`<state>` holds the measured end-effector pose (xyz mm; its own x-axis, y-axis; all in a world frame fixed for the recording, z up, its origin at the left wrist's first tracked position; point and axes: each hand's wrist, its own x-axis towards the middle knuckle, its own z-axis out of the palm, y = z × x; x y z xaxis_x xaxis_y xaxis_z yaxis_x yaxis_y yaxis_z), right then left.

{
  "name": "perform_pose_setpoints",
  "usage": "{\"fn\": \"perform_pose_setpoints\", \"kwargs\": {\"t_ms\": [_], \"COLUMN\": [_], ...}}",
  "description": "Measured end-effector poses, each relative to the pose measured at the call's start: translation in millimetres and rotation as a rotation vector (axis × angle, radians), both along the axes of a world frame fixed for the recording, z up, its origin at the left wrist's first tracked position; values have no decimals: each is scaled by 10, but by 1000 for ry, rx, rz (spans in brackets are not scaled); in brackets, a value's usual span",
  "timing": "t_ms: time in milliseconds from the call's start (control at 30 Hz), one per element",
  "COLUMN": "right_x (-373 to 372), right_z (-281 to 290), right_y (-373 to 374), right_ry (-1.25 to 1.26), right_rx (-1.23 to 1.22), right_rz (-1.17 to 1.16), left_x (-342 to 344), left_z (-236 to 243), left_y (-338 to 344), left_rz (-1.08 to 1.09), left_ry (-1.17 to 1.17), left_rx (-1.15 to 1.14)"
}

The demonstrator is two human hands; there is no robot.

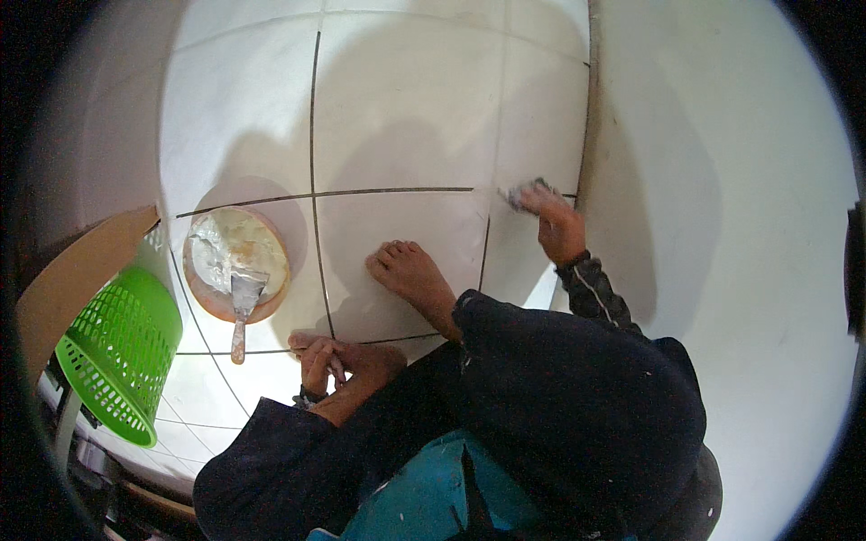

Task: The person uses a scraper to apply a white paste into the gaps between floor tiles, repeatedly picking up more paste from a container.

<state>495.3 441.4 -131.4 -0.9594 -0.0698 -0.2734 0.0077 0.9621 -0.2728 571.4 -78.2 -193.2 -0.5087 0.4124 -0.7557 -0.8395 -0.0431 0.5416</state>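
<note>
My right hand (561,233) is low over the floor tiles by the wall, its fingers closed round a small dark grey, white-smeared thing (521,195). Motion blurs that piece, so its kind does not show. Beside my left foot hangs my left hand (317,368), its fingers loosely bent and apart, with nothing seen in them. To its left, a round tub (209,300) stands on the tiles with white paste (212,248) inside. A putty knife (245,293) lies across the tub's near rim, its coated blade in the paste and its smeared handle sticking out toward me.
Pale floor tiles (406,99) have dark joints, some partly whitish. A white wall (749,225) rises along the right. At the left are a green perforated basket (126,361), tilted, and a brown board-like panel (77,279). My bare feet (415,275) are on the tiles between the tub and my right hand.
</note>
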Motion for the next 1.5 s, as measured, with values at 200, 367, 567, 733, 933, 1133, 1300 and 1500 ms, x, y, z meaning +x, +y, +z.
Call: {"fn": "perform_pose_setpoints", "kwargs": {"t_ms": [200, 367, 567, 733, 933, 1133, 1300, 1500], "right_x": [-1173, -1686, -1277, -265, 157, 1, -291, -528], "right_z": [-94, -253, -104, -46, 101, 252, 130, 164], "right_y": [115, 175, -121, -363, -575, -443, -329, -212], "right_ry": [248, 183, -118, -150, -162, -261, -86, -53], "right_rx": [-22, 96, 39, -28, -61, -319, -494, -714], "right_rz": [-225, -49, -27, -35, 26, -319, -562, -735], "left_x": [-34, 34, 80, -2, -11, -8, 17, 141], "left_z": [45, -37, 11, -32, -5, -70, -55, -80], "left_y": [31, -17, 2, -1, 9, -12, -27, -93], "left_rz": [7, 6, 57, -28, -59, -64, -12, -40], "left_ry": [-20, 9, -36, -34, -30, 1, -56, 10], "left_rx": [28, 45, 33, 25, -21, 41, 51, 0]}}
